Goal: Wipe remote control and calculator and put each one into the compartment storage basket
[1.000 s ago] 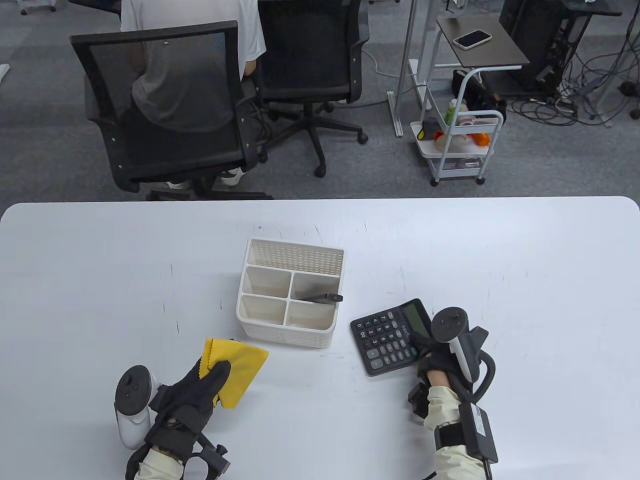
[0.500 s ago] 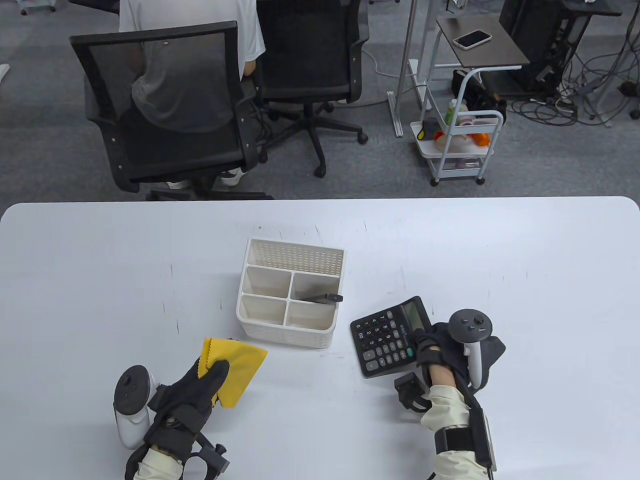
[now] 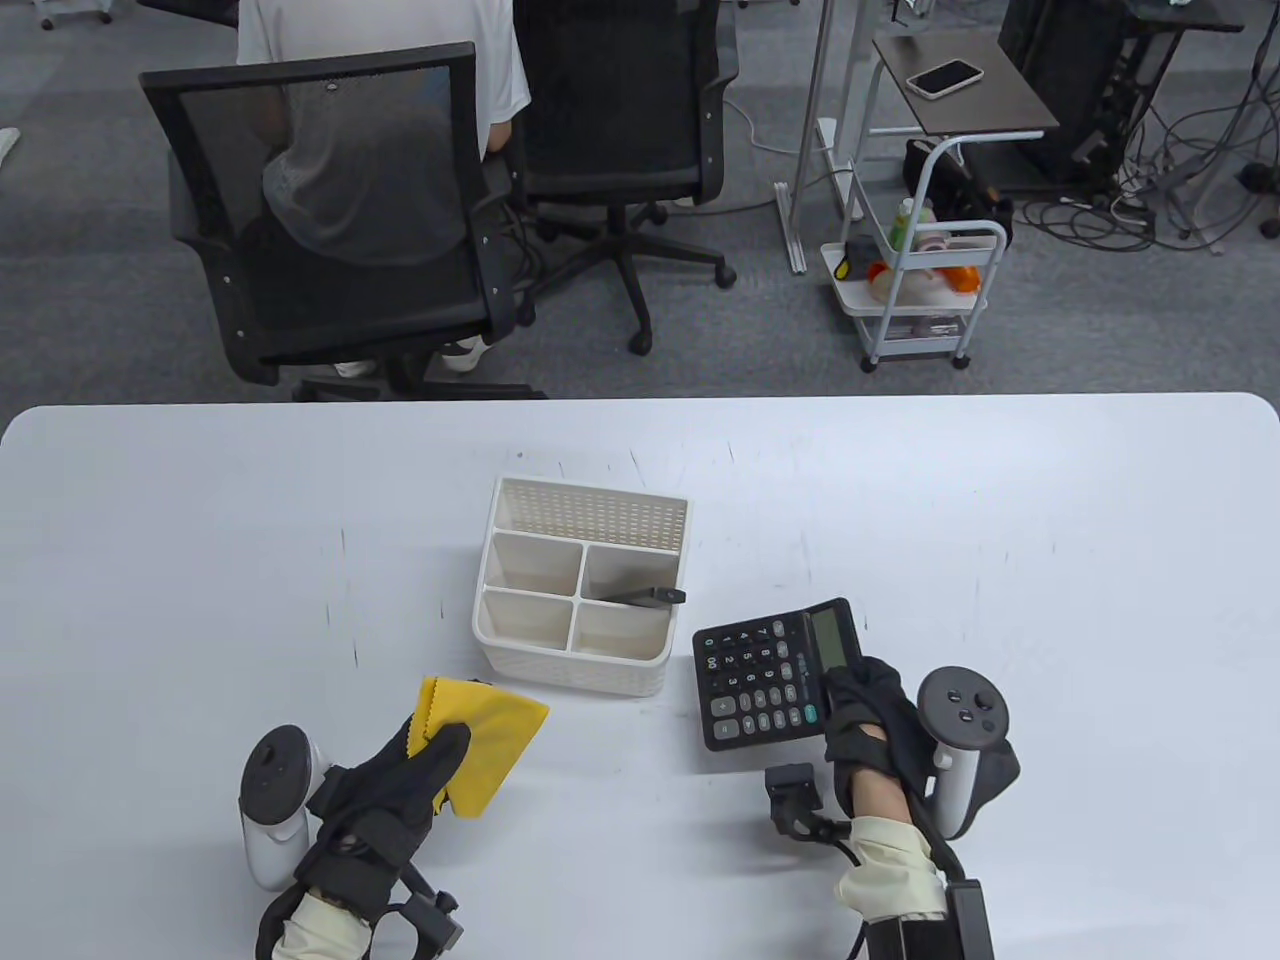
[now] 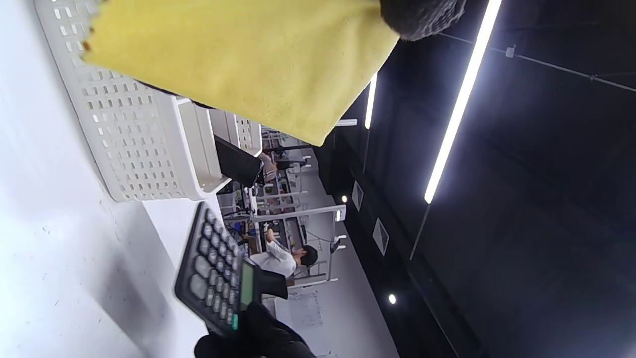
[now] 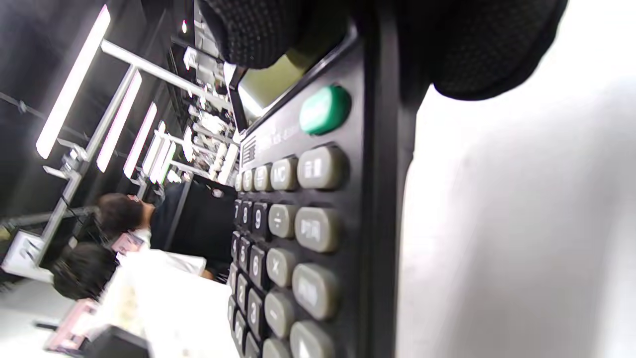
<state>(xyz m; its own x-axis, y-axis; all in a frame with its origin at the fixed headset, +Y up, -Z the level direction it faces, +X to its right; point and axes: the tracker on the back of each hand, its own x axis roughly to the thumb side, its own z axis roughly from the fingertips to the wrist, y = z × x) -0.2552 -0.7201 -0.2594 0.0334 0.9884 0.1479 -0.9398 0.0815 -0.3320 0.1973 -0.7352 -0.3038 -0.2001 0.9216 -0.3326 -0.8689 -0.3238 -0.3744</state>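
Note:
The black calculator (image 3: 775,672) is tilted up off the white table (image 3: 1050,560), right of the basket. My right hand (image 3: 865,705) grips its right edge, thumb over the display end; the right wrist view shows its keys (image 5: 308,228) close up. My left hand (image 3: 420,765) holds the yellow cloth (image 3: 485,735) at the front left, and that cloth (image 4: 238,54) fills the top of the left wrist view. The white compartment basket (image 3: 580,585) stands mid-table with the black remote control (image 3: 645,597) leaning in its back right small compartment.
The basket's other small compartments and its long back slot hold nothing. Beyond the table's far edge stand two office chairs (image 3: 330,210) with a seated person, a white trolley (image 3: 920,290) and a side table with a phone (image 3: 945,78).
My right hand has taken hold of the calculator's right edge, turned it squarer and shifted it slightly left and toward me. The left hand with the cloth has edged a little right.

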